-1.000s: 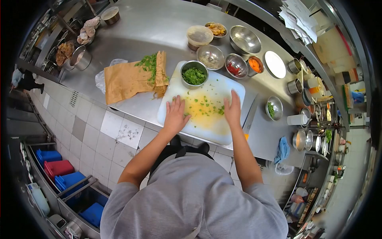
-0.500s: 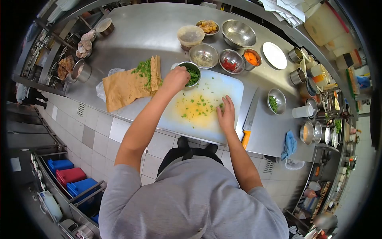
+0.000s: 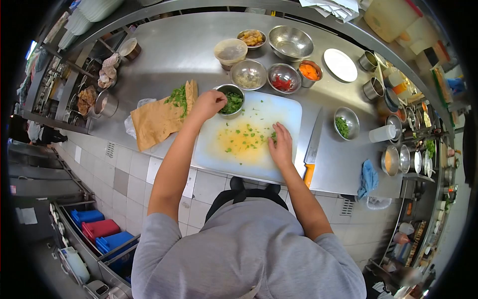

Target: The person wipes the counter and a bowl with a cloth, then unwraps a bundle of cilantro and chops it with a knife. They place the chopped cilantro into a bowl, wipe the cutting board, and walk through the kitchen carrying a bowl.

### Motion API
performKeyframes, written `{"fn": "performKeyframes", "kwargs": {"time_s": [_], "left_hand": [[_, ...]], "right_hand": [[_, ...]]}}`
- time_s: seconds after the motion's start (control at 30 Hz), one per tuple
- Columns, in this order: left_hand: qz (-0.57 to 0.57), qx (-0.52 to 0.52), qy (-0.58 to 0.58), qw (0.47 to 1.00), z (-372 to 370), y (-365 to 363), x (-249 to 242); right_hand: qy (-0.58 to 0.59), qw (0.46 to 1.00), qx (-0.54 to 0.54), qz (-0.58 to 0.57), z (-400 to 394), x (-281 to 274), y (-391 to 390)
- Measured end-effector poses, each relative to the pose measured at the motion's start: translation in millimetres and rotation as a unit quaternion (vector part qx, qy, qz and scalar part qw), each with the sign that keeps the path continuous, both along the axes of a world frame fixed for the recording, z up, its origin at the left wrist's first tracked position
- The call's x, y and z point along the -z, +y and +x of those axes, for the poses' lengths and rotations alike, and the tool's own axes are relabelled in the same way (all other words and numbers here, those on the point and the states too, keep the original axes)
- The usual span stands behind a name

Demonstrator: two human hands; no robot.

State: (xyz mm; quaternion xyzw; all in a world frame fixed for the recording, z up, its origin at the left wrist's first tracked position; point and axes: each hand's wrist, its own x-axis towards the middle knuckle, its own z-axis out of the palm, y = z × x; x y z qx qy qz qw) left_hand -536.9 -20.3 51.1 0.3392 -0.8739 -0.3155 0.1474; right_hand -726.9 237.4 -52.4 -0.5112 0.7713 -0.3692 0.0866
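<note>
Hands at a white cutting board (image 3: 249, 137) strewn with chopped herbs (image 3: 246, 135).

Head view: behind the board stand steel bowls of garlic (image 3: 249, 74), red chilli (image 3: 284, 78) and carrot (image 3: 309, 72); brown paper (image 3: 159, 117) lies left, a knife (image 3: 312, 147) just beside the board's right edge. The left hand (image 3: 209, 103) reaches forward, fingers gathered at the rim of the herb bowl (image 3: 230, 100); whether it grips anything cannot be told. The right hand (image 3: 281, 144) rests on the board, fingers curled together over the greens. Bare board lies between both hands.

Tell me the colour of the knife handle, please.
Orange; the knife handle shows in the head view, right of the cutting board.
</note>
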Motion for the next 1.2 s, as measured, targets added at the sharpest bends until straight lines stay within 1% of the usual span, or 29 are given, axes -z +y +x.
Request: {"fn": "performKeyframes", "kwargs": {"time_s": [0.07,0.17,0.27,0.3,0.33,0.4,0.47,0.5,0.53,0.57,0.63,0.7,0.73,0.77,0.8,0.83,0.9,0.93,1.0,1.03,1.1,1.13,1.2], "left_hand": [[0.047,-0.038,0.078,0.995,11,9,-5],[0.152,-0.083,0.135,0.976,22,15,0],[0.202,-0.101,0.180,0.957,52,44,-23],[0.200,-0.062,0.123,0.970,75,52,-24],[0.196,-0.021,0.066,0.978,103,58,-25],[0.209,0.076,-0.112,0.969,153,81,-37],[0.189,-0.001,-0.266,0.945,190,108,-20],[0.143,-0.020,-0.318,0.937,212,122,8],[0.152,-0.001,-0.302,0.941,235,133,27],[0.158,0.001,-0.347,0.924,244,142,39],[0.191,0.006,-0.238,0.952,241,150,49],[0.251,-0.036,-0.221,0.942,187,149,14],[0.225,-0.050,-0.149,0.962,164,150,13],[0.196,-0.064,-0.078,0.975,145,149,11],[0.099,-0.050,-0.018,0.994,130,145,25],[0.000,-0.037,0.039,0.999,117,140,45],[-0.062,-0.065,0.034,0.995,89,127,63],[-0.064,-0.089,0.075,0.991,78,122,71],[-0.063,-0.130,0.157,0.977,61,114,83],[-0.028,-0.148,0.167,0.974,56,110,77],[0.047,-0.179,0.181,0.966,50,104,68],[0.025,-0.179,0.130,0.975,48,98,76],[-0.023,-0.174,0.028,0.984,44,88,100]], "right_hand": [[0.002,1.000,0.000,-0.006,0,1,-1],[-0.007,1.000,-0.005,-0.016,-2,6,-1],[-0.039,0.999,-0.027,-0.019,-4,5,-2],[-0.052,0.998,-0.034,-0.015,-5,4,2],[-0.016,0.999,-0.039,0.017,-3,1,8],[0.053,0.994,-0.048,0.078,9,-3,17],[0.092,0.989,-0.056,0.101,20,4,18],[0.111,0.986,-0.061,0.112,25,6,17],[0.112,0.983,-0.069,0.128,27,5,6],[0.124,0.983,-0.071,0.116,25,6,-9],[0.147,0.982,-0.075,0.091,17,13,-46],[0.158,0.984,-0.040,0.066,0,22,-85],[0.164,0.985,-0.025,0.052,-5,24,-102],[0.162,0.984,-0.042,0.060,-9,22,-113],[0.159,0.983,-0.059,0.068,-13,20,-120],[0.156,0.982,-0.077,0.077,-11,20,-125],[0.170,0.963,-0.204,0.045,7,22,-112],[0.179,0.947,-0.265,0.030,15,23,-100],[0.093,0.933,-0.346,0.028,30,-1,-63],[0.049,0.922,-0.383,0.030,34,-12,-52],[0.047,0.960,-0.273,0.036,21,-18,-38],[0.049,0.974,-0.216,0.035,11,-20,-33],[0.096,0.986,-0.116,0.072,-8,-10,-27]]}}
